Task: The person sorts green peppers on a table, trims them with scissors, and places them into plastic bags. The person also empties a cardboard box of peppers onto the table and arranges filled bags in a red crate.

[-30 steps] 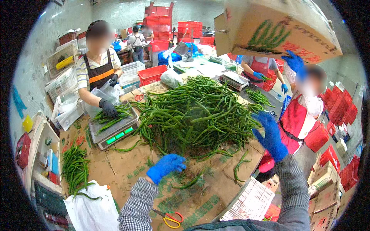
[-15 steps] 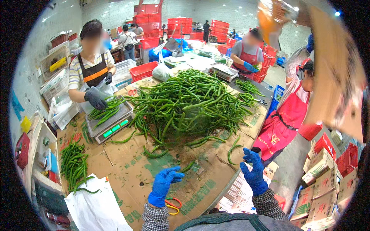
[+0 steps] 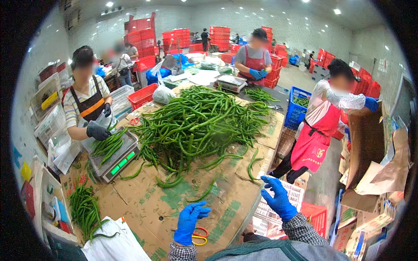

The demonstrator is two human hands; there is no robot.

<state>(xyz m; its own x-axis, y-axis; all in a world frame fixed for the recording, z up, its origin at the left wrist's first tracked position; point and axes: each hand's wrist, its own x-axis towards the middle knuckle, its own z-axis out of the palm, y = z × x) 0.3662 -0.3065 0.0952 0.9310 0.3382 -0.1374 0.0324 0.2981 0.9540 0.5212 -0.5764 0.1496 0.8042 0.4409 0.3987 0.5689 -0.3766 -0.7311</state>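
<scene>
My left hand [image 3: 190, 221], in a blue glove, is over the cardboard-covered table [image 3: 161, 226], fingers apart and curled a little, holding nothing, beside red-and-yellow scissors [image 3: 201, 238]. My right hand [image 3: 279, 199], also gloved, is raised open at the table's right edge, above a white basket [image 3: 296, 191]. A big heap of long green peppers [image 3: 196, 126] fills the middle, with loose peppers nearer my hands. A smaller pile [image 3: 85, 206] lies at the left beside white paper [image 3: 104, 248]. More peppers rest on a scale [image 3: 114, 165] at the left.
A worker [image 3: 87, 100] in black gloves stands by the scale. A worker [image 3: 252, 61] works across the table; another [image 3: 318, 130] at right holds an open carton [image 3: 365, 148]. A red crate [image 3: 315, 219], a blue crate [image 3: 296, 111] and stacked red crates [image 3: 141, 43] stand around.
The worker at right has brought the raised carton down to the right side. My right hand has moved left and lower; my left hand is slightly lower. The view has shifted.
</scene>
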